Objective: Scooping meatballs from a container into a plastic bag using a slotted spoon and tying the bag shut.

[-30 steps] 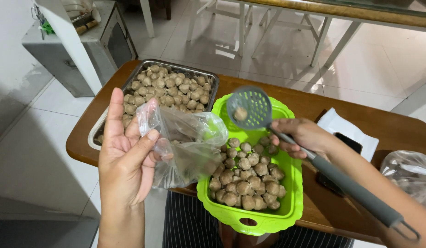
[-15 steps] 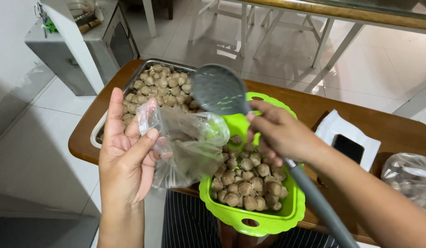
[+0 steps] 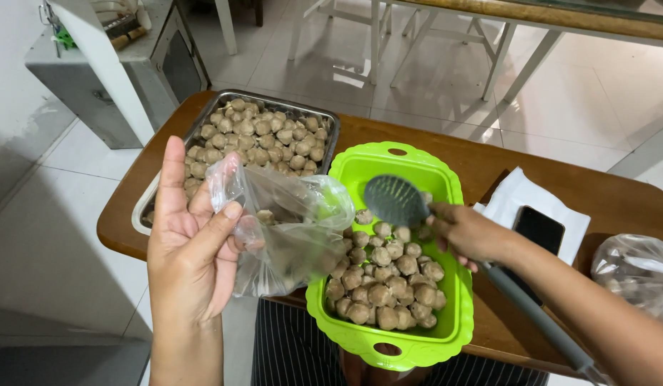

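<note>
Left hand [image 3: 190, 261] pinched a clear plastic bag [image 3: 288, 229] open between thumb and fingers, right hand [image 3: 468, 234] gripped a slotted spoon [image 3: 396, 200] over meatballs [image 3: 385, 275] in a green basket [image 3: 410, 163], wooden table [image 3: 603, 196].

A brown wooden table with rounded corners [image 3: 603, 196] carries everything. On its far left sits a rectangular metal tray [image 3: 330, 129] heaped with small brown meatballs. Just right of it, near the front edge, stands a bright green plastic basket [image 3: 360, 168]. Farther right lies a white paper napkin [image 3: 513, 200] with a black phone [image 3: 537, 230] on it, and at the right edge a clear plastic bag [image 3: 635, 275].
</note>
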